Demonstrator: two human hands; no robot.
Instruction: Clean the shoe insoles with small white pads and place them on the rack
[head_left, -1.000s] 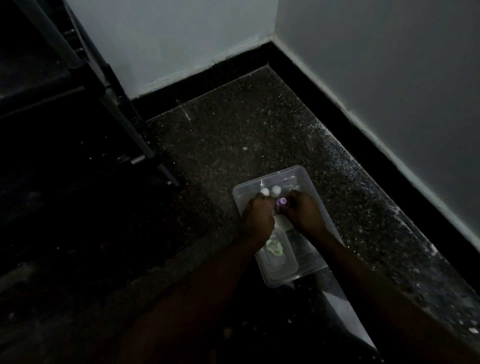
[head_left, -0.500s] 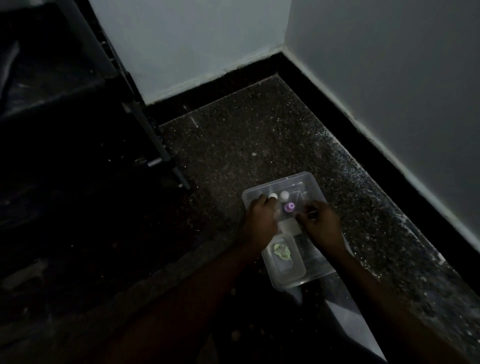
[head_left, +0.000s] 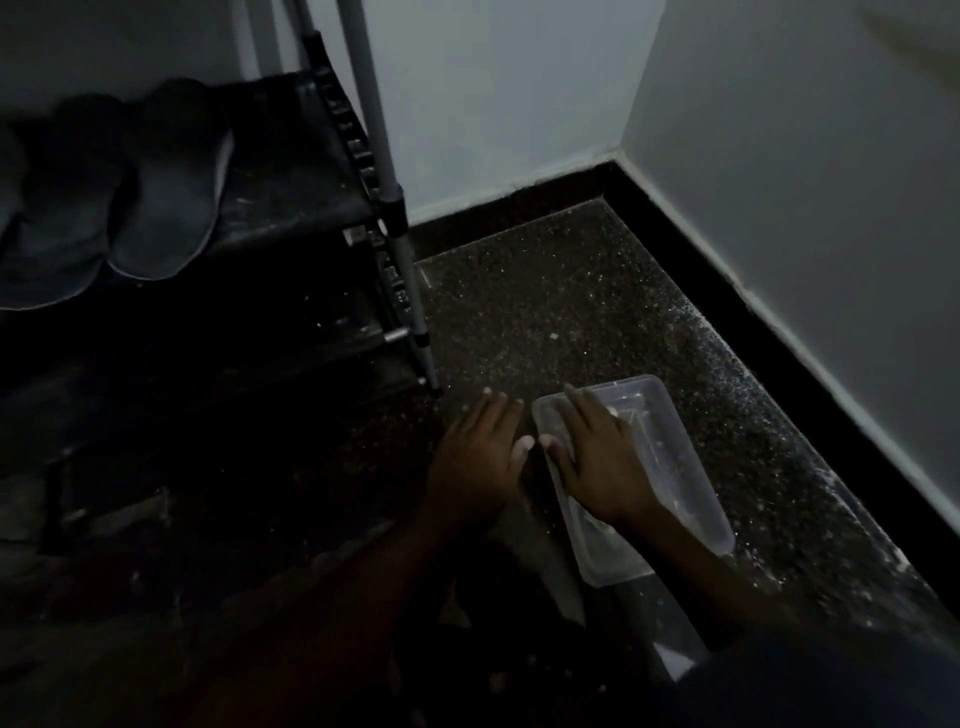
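Note:
Two grey insoles (head_left: 130, 202) lie side by side on a dark shelf of the shoe rack (head_left: 291, 171) at the upper left. A clear plastic box (head_left: 685, 457) stands on the speckled floor at the lower middle. My right hand (head_left: 597, 457) lies over the box's left part with fingers straight and spread, covering what is inside. My left hand (head_left: 478, 457) is flat just left of the box, fingers straight, holding nothing. No white pad shows in this dim view.
The rack's grey metal leg (head_left: 400, 244) comes down to the floor close beyond my left hand. White walls with a black skirting (head_left: 727, 270) meet in a corner at the back right. The dark speckled floor (head_left: 571, 301) runs between rack and wall.
Both hands have let go of the small items in the box and now lie flat with fingers spread, the left one beside the box. My view has lifted, bringing the rack and insoles in.

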